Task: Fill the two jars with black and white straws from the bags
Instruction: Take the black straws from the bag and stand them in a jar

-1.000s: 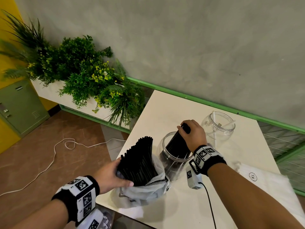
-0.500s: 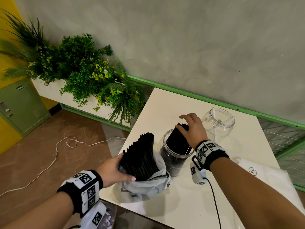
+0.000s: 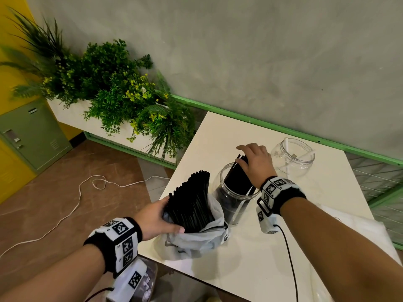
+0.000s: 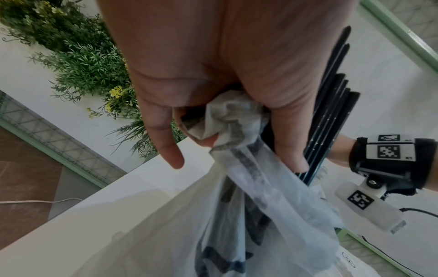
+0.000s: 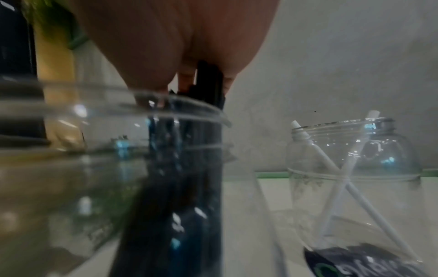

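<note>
The left hand (image 3: pixel 156 216) grips the plastic bag (image 3: pixel 196 243) of black straws (image 3: pixel 189 203). The right hand (image 3: pixel 255 162), at two o'clock from it, rests loosely spread fingers on black straws in the near jar (image 3: pixel 235 205) (clear plastic).

A white worktop (image 3: pixel 250 253) stands against a grey plaster wall (image 3: pixel 261 51) edged by a green rail (image 3: pixel 250 119), beside a white planter of green foliage (image 3: pixel 113 90), a green metal cabinet (image 3: pixel 32 134) and a white cable (image 3: pixel 72 210) on the brown tiled floor (image 3: pixel 65 182).
</note>
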Motion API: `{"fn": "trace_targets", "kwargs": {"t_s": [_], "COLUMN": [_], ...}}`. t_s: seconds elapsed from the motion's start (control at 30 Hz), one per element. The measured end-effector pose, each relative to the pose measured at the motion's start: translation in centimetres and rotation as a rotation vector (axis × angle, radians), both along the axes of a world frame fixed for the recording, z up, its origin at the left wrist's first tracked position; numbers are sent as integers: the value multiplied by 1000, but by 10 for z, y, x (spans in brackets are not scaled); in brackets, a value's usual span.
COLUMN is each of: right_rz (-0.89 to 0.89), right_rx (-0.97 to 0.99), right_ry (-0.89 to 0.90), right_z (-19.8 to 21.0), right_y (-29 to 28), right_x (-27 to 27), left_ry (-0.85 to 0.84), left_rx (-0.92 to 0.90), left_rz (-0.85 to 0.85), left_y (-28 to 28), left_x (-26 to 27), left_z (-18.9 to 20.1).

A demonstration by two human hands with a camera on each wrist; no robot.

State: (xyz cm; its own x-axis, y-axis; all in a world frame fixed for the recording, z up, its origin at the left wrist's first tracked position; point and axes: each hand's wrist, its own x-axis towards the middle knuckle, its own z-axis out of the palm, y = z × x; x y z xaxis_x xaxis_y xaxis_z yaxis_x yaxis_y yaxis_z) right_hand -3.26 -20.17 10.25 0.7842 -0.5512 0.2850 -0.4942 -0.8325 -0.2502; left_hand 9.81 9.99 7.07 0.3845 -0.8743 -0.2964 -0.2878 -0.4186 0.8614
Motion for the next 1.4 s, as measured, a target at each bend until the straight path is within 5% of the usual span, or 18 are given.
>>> {"fn": "trace_targets", "kwargs": {"t_s": [0.13, 0.2, 0.3, 0.43, 0.7, 0.93, 1.1, 1.2, 1.4], "right_rz": [53, 155, 241, 232, 225, 205, 143, 79, 40], "right_rx": [8, 204, 595, 770, 562, 660, 795, 668, 809], "right_ry": [-297, -381, -317, -157, -35, -391, -389, -361, -451], "right_z": [14, 14, -2, -35, -48, -36, -47, -52, -39], "right_y": [39, 74, 122, 142, 144, 153, 150, 148, 147], "right_x": [-11, -21, -32, -28, -11, -23, -38, -44, -49], "left_ry": [4, 11, 11, -37, -58, -5, -118, -65, 221], "left_rx": [-8, -16, -27, -27, -70, -241, -96, -128, -197], "left_rz": [-15, -4, 7, 13, 114, 320, 270, 247, 344], "left_y": [0, 0, 2, 4, 7, -2, 2, 5, -4], "left_x": [-1, -1, 0, -1, -7, -6, 4, 3, -2], "left_z": [4, 4, 3, 3, -8, -2, -13, -11, -5]}}
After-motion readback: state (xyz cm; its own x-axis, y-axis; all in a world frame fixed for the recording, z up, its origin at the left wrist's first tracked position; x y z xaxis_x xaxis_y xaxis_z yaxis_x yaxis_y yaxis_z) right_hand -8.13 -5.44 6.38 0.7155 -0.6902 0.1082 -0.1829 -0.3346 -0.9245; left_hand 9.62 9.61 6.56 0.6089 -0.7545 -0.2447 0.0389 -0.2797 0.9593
